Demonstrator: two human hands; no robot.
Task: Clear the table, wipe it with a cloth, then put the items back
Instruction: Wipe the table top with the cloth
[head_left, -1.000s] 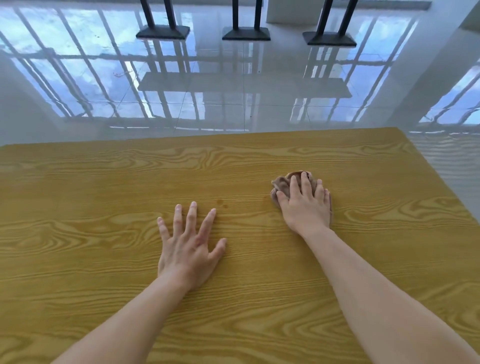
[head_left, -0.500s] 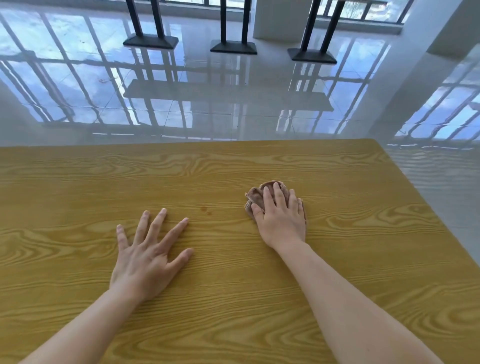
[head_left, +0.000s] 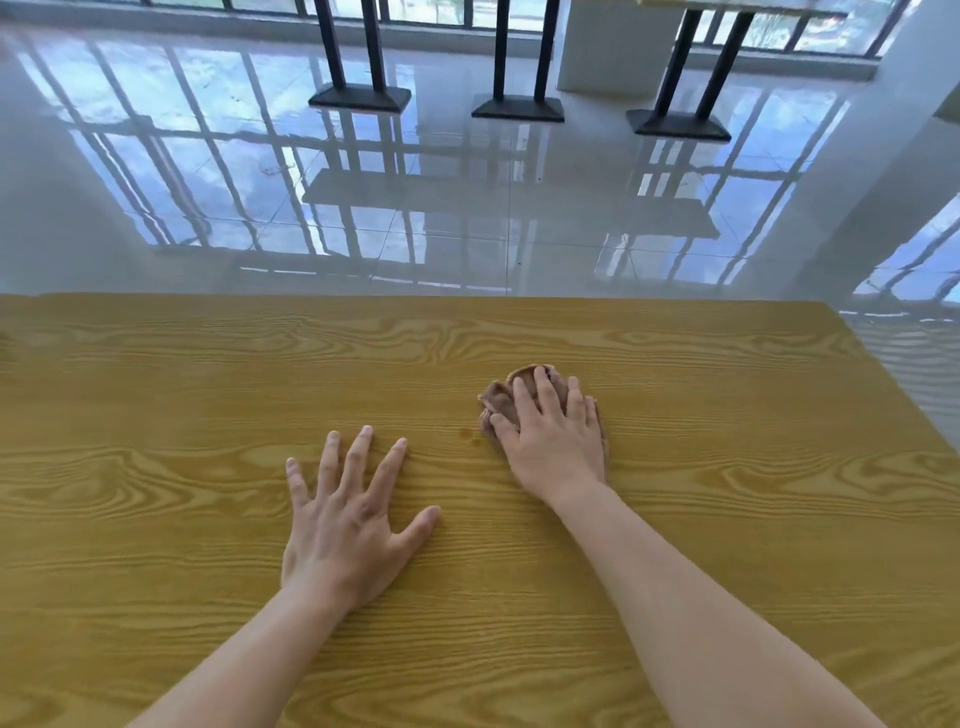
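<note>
A wooden table (head_left: 156, 395) with yellow grain fills the lower half of the view. Its far edge runs straight across, and its far right corner shows at the right. The cloth (head_left: 500, 404), brown and bunched into a small wad, lies on the table right of the middle, nearer the far edge than the near one and well in from the right edge.

The right hand (head_left: 556, 441) lies on top of the cloth, palm down. Its fingers (head_left: 548, 392) are nearly straight and close together, pressing the wad to the wood. Cloth shows past the fingertips and along the thumb side. The thumb lies against the cloth's left side, though I cannot tell whether it tucks under a fold.

The left hand (head_left: 348, 525) rests flat on bare wood near the middle of the table, fingers spread wide, holding nothing, apart from the cloth. Just left of the cloth are two small dark spots (head_left: 475, 442) on the wood. Both forearms are bare.

Beyond the far edge is a glossy tiled floor (head_left: 467, 234) mirroring window frames. On it stand three black bases (head_left: 518, 108) with paired dark posts.
</note>
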